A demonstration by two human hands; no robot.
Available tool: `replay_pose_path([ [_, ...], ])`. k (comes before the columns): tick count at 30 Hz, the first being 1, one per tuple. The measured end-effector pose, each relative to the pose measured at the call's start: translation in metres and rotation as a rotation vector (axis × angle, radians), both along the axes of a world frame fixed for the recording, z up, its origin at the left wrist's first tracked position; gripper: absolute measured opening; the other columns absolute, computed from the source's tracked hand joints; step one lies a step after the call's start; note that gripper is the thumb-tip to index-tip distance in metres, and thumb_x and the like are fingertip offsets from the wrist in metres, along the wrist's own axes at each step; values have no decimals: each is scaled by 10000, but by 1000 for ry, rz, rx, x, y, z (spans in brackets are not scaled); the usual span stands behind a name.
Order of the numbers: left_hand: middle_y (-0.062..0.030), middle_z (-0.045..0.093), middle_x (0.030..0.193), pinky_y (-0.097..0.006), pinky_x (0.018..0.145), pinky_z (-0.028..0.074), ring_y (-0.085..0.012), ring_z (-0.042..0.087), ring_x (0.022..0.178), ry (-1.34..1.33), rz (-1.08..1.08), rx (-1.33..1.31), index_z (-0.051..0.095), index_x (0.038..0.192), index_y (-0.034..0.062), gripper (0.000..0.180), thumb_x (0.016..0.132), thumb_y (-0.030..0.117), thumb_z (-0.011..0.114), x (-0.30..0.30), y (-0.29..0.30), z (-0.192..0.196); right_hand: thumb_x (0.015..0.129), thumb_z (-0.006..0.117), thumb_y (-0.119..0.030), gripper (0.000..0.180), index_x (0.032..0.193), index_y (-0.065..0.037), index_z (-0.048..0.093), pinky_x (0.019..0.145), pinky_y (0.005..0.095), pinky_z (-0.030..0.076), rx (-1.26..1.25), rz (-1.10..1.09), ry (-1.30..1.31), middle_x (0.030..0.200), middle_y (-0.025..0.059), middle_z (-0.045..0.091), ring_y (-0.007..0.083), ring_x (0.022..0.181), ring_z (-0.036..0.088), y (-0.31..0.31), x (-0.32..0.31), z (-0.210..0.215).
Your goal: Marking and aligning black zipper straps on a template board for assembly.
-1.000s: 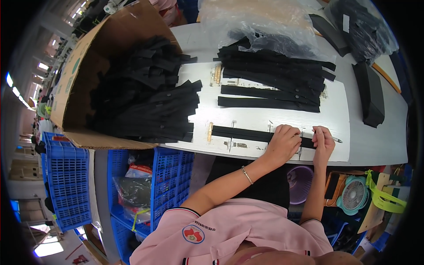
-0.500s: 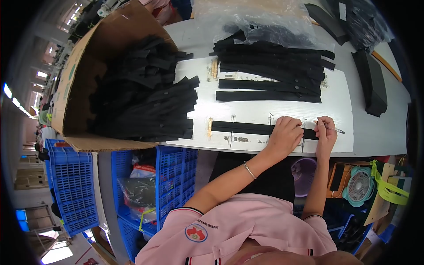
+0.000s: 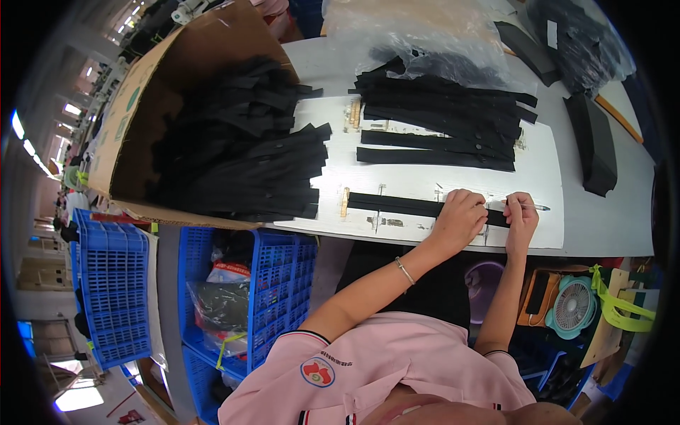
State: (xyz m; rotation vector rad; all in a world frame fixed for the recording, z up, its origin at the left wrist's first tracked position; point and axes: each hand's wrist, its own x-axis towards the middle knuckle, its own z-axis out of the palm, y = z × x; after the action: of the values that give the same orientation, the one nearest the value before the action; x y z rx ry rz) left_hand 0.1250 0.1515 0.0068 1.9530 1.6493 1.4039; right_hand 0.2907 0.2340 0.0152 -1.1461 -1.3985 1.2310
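A black fabric strip [image 3: 397, 204] lies lengthwise on the white marked board [image 3: 333, 170], its left end by a small wooden stop [image 3: 345, 202]. My left hand [image 3: 462, 218], with a bracelet at the wrist, presses the strip down near its right part, fingers bent and close together. Beside it, over the strip's right end, my right hand [image 3: 521, 218] pinches a slim clear pen [image 3: 540, 207]. The pen lies nearly level, and the fingers partly hide its left end. Farther back on the board rests a pile of black strips [image 3: 439, 103], two of them set apart in front.
At left, an open cardboard box [image 3: 131, 134] on its side spills many black strips [image 3: 248, 163]. Plastic bags [image 3: 418, 28] and folded black pieces [image 3: 593, 145] lie at the back and right. Blue crates [image 3: 283, 283], a purple bin [image 3: 484, 287] and a small fan [image 3: 571, 307] sit below the table edge.
The pen has turned to a more level angle in my right hand. My left hand stays on the strip, and the whole view has shifted slightly.
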Motion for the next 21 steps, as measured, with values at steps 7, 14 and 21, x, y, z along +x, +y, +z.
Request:
replay_pose_path([
  [7, -59, 671, 1105, -405, 1005, 420, -253, 590, 1106, -3, 2, 7, 752, 916, 46, 111, 825, 107, 767, -1, 1, -1, 1015, 645, -138, 98, 947, -75, 678, 565, 181, 318, 12, 37, 25, 746, -49, 587, 9, 649, 456, 4, 3, -6],
  [14, -57, 672, 1106, -405, 1006, 419, -253, 589, 1102, 2, 5, 18, 752, 916, 48, 112, 827, 116, 767, -5, 5, -2, 1014, 641, -133, 106, 938, -69, 676, 559, 187, 310, 22, 41, 46, 736, -49, 575, 14, 646, 453, 8, -3, -5],
  [21, -62, 671, 1098, -411, 999, 422, -257, 587, 1100, -36, -2, 14, 752, 920, 43, 114, 827, 107, 769, -2, 2, -4, 1005, 642, -129, 107, 927, -61, 670, 561, 193, 312, 11, 33, 11, 732, -47, 566, 20, 648, 451, 6, 0, -6],
])
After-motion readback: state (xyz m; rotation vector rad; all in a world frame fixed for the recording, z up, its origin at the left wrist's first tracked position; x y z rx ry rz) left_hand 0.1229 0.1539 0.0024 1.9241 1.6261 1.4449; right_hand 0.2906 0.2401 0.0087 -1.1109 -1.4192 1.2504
